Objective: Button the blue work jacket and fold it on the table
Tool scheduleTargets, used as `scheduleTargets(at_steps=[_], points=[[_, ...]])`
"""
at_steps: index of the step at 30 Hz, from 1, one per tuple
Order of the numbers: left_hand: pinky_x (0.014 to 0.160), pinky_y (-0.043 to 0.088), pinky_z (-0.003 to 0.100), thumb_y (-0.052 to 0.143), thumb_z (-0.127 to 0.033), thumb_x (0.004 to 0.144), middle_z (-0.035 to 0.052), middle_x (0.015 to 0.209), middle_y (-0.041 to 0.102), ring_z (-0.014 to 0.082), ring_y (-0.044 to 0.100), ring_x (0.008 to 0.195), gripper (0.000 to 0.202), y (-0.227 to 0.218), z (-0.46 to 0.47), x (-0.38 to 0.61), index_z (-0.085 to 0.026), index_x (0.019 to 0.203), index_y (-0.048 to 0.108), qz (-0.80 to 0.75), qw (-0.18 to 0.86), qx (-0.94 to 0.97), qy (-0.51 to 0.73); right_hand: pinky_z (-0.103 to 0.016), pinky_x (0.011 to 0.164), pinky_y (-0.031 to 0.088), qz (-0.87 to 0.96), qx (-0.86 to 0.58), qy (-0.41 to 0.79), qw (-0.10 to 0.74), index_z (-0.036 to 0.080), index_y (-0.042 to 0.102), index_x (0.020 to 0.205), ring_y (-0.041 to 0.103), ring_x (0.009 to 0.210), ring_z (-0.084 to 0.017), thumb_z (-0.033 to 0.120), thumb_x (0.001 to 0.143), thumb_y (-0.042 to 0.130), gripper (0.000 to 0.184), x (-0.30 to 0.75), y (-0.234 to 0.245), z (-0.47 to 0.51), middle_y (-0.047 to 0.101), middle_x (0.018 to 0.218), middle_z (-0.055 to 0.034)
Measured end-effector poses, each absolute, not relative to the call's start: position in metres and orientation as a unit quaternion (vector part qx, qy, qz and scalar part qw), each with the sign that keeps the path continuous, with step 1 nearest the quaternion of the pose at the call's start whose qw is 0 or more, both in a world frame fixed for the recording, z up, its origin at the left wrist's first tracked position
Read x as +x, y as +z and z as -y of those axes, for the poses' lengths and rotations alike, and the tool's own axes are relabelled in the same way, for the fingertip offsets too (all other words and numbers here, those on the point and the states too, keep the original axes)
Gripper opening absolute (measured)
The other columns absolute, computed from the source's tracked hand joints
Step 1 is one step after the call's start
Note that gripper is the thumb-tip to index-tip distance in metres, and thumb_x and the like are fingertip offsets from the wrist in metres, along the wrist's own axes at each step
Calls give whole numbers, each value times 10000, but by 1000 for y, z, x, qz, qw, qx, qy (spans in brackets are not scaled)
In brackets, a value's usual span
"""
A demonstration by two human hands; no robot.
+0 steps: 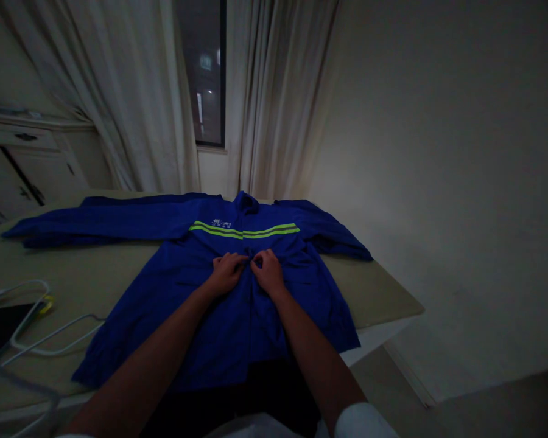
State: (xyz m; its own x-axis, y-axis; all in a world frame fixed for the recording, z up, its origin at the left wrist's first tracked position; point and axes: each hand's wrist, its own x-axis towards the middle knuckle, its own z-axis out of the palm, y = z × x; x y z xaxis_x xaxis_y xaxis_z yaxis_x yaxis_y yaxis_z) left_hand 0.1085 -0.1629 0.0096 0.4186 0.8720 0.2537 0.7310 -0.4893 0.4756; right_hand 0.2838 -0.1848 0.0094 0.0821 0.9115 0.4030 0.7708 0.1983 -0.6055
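A blue work jacket (201, 340) with a yellow-green reflective stripe across its chest lies spread face up, its collar at the far side and its sleeves stretched out to both sides. My left hand (228, 271) pinches the front placket just below the stripe. Close beside it, my right hand (267, 269) has thumb and forefinger closed on the same front edge. Whatever small fastening lies between the fingertips is too small and dark to make out. Below the hands, the two front panels meet along the middle, and the hem hangs at the near table edge.
The jacket rests on a table (393, 298) with a pale greenish top. At the left lie a dark flat device (4, 325) and a white cable (59, 351). Behind are curtains (141, 109), a window (207, 79) and a cabinet (36, 158); a wall (461, 182) stands at right.
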Motion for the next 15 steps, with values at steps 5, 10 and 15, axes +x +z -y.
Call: scheduleTargets(at_steps=[5, 10, 15], points=[[989, 399, 471, 551, -399, 966, 90, 1178, 720, 288, 607, 1167, 458, 13, 169, 115, -256, 1393, 630, -487, 124, 840, 202, -291, 835, 469, 647, -636, 96, 410, 213, 643, 839, 607, 891, -189, 201, 882, 659, 47, 287, 6, 175, 616, 932, -26], [1196, 255, 596, 534, -468, 980, 119, 1572, 543, 341, 449, 1448, 583, 6, 179, 116, -293, 1536, 512, -507, 51, 839, 189, -312, 835, 491, 540, -673, 60, 503, 195, 626, 901, 609, 890, -211, 186, 815, 606, 89, 311, 19, 175, 636, 948, -58], [1252, 109, 687, 329, -545, 1058, 95, 1705, 371, 365, 254, 1597, 607, -3, 195, 115, -304, 1605, 437, -506, 41, 848, 151, -277, 747, 502, 711, -628, 111, 298, 231, 689, 1004, 682, 861, -202, 142, 776, 630, 252, 321, 31, 189, 725, 934, -29]])
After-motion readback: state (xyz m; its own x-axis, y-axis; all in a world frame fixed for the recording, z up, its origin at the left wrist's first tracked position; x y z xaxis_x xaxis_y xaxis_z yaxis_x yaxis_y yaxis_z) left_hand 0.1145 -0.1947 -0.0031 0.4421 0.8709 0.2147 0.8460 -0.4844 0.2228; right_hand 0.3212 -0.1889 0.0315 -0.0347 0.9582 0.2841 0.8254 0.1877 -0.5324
